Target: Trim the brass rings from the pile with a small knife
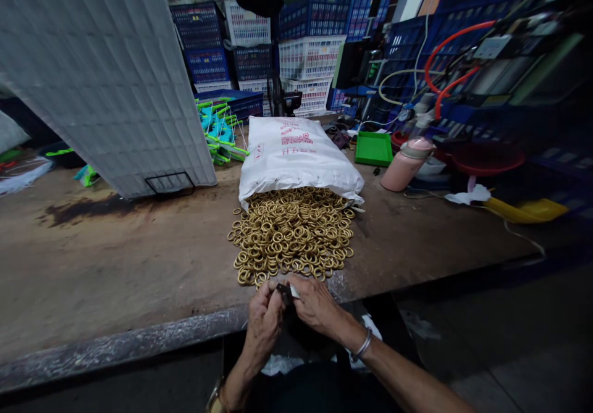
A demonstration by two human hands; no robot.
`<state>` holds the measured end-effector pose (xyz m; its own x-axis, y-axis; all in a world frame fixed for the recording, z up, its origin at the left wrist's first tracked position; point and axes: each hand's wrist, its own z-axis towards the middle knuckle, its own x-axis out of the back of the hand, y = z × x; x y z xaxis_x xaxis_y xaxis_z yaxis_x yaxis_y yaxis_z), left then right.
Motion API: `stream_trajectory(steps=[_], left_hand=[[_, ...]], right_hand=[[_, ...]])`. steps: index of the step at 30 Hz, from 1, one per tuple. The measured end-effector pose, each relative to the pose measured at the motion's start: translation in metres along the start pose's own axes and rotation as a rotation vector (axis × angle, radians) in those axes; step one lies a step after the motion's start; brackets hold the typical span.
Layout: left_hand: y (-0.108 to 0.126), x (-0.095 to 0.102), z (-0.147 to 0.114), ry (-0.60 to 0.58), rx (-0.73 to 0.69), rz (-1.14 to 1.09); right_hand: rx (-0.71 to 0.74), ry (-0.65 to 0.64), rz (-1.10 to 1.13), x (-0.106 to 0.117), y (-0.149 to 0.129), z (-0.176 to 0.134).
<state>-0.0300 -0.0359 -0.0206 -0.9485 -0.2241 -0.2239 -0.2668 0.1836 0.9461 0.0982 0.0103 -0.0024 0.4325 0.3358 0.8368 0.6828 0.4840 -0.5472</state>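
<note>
Spilling from the mouth of a white woven sack (296,154) is a heap of brass-coloured rings (291,234). My left hand (265,317) is closed in a pinch at the near side of this heap, by the table edge. What its fingertips hold is too small to make out. My right hand (317,305), with a metal bangle at the wrist, is closed on a small dark tool with a white part (294,291). The tool's dark end points toward my left fingertips, and its exact kind is unclear.
A large pale ribbed panel (115,79) stands on the left of the wooden table (115,265). Green and turquoise plastic parts (220,132) lie beside it. To the right are a green tray (373,149), a pink bottle (407,163) and a machine with orange hoses. Stacked crates (310,58) rise behind.
</note>
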Motion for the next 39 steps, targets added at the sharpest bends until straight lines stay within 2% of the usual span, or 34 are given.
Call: stream_trajectory(steps=[5,10,12,17,20,25,28,33,39], left_hand=[[0.0,0.001,0.001,-0.017,-0.048,0.037],[0.001,0.001,-0.002,0.011,-0.048,0.034],[0.005,0.0,-0.009,-0.005,-0.012,-0.005],[0.031,-0.004,-0.026,-0.155,0.139,-0.251],[0.038,-0.002,-0.024,-0.137,0.293,-0.428],[0.026,0.011,-0.011,-0.082,0.42,-0.602],[0.019,0.017,-0.008,-0.054,0.458,-0.641],[0.013,0.022,-0.005,-0.081,0.504,-0.716],[0.011,0.025,0.001,-0.119,0.481,-0.747]], right_hand=[[0.011,-0.004,-0.016,0.001,-0.002,0.0],[-0.046,-0.075,-0.1,0.002,-0.001,0.003],[-0.089,-0.076,-0.152,0.001,0.004,0.005],[-0.131,0.004,-0.227,-0.003,0.018,0.01],[-0.145,0.081,-0.233,0.001,0.012,0.019],[-0.114,0.186,-0.266,0.014,-0.006,0.042],[-0.133,0.142,-0.319,0.014,-0.01,0.055],[-0.185,0.046,-0.403,0.001,-0.006,0.067],[-0.151,0.097,-0.341,-0.002,0.0,0.068]])
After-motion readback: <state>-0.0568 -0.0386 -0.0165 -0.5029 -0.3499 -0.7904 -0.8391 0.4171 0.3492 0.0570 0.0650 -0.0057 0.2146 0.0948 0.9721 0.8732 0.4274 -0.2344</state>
